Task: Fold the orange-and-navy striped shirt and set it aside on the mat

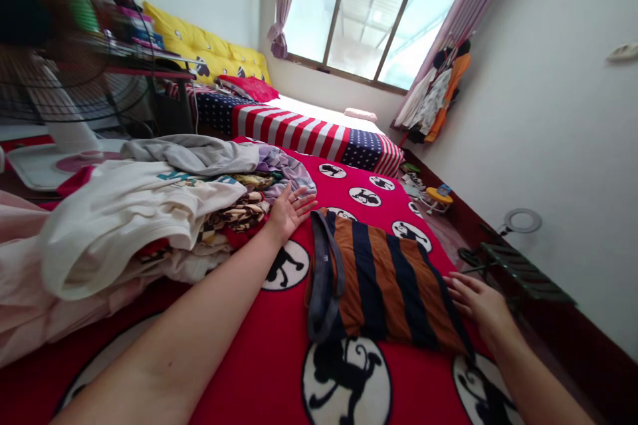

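Note:
A brown and navy striped garment with a dark grey band along its left end lies spread out on a red blanket printed with black monkeys in white circles. My left hand is by the garment's upper left corner, palm up, its fingers stretched and spread. It holds nothing. At the opposite end, my right hand is open, its fingertips at the garment's right edge; whether they touch the cloth I cannot tell. Beside my left forearm rises a heap of clothes, with a white shirt on top.
A fan stands at the left, its blades blurred. Farther back is a bed with a striped and starred cover and a yellow cushion. A yellow stool and a ring light stand along the right wall.

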### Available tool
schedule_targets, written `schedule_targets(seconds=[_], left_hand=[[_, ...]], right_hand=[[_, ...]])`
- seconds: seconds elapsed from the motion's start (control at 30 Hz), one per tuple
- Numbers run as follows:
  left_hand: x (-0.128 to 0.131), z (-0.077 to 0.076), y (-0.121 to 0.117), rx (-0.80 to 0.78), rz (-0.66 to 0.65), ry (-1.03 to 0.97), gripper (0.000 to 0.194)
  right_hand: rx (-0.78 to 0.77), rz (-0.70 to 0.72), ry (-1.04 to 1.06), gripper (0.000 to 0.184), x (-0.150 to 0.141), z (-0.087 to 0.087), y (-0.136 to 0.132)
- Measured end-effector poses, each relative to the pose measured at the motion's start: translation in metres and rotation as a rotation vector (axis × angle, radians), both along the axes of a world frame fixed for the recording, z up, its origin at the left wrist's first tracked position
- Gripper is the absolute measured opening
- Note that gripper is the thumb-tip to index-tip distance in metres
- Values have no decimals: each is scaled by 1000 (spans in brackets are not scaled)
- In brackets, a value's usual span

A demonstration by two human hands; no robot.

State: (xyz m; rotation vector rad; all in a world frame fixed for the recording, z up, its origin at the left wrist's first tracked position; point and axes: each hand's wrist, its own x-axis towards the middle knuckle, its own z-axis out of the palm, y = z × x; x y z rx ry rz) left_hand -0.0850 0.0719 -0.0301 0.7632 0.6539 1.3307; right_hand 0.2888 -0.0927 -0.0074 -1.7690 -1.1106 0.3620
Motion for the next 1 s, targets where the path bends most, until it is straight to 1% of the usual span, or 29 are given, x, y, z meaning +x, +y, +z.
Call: schedule_targets(seconds=[0.03, 0.07, 0.1, 0.13, 0.17, 0.2, 0.27, 0.33, 0.4, 0.47, 0.57, 0.63, 0.73, 0.83, 0.93, 1.0], left_hand=[[3, 2, -1, 48, 64, 112, 47], [7, 5, -2, 101, 128, 218, 43], [13, 8, -5, 147, 185, 295, 37], [20, 13, -10, 201, 224, 354, 32], [29, 18, -17, 276, 239, 410, 27], [38, 24, -27, 377, 229, 476, 22], [56, 34, -52, 661, 150, 671, 17], [73, 40, -80, 915, -19, 860, 18], [82, 41, -105, 1081, -203, 1019, 17], [84, 39, -123, 1187, -313, 1179, 16], [71, 35, -135, 1250, -368, 1359, 16], [56, 32, -139, 1270, -399, 1409, 18], [32, 26, -145, 1294, -466, 1423, 25], [12, 22, -154, 1259, -503, 1448, 18], [1, 25, -161, 1216, -515, 1507, 16], [0, 30, -165, 1207, -522, 1534, 18]], right_hand=[[-12, -64, 3, 29, 10, -7, -5], [-14, -108, -18, 30, 15, -9, -9], [-7, -124, -61, 32, 15, -7, -12], [4, -104, -117, 33, 11, -2, -13], [11, -53, -171, 34, 3, 3, -12], [12, 15, -218, 34, -8, 8, -11], [24, 139, -305, 33, -31, 15, -5], [64, 238, -398, 32, -49, 12, 4], [83, 312, -467, 34, -56, 3, 13], [19, 357, -510, 39, -53, -10, 23], [-183, 353, -611, 45, -40, -26, 32], [-270, 343, -678, 48, -34, -34, 35], [-291, 330, -753, 49, -32, -39, 35], [-303, 321, -790, 50, -33, -38, 34], [-312, 336, -834, 51, -34, -37, 33], [-308, 334, -876, 51, -34, -37, 33]])
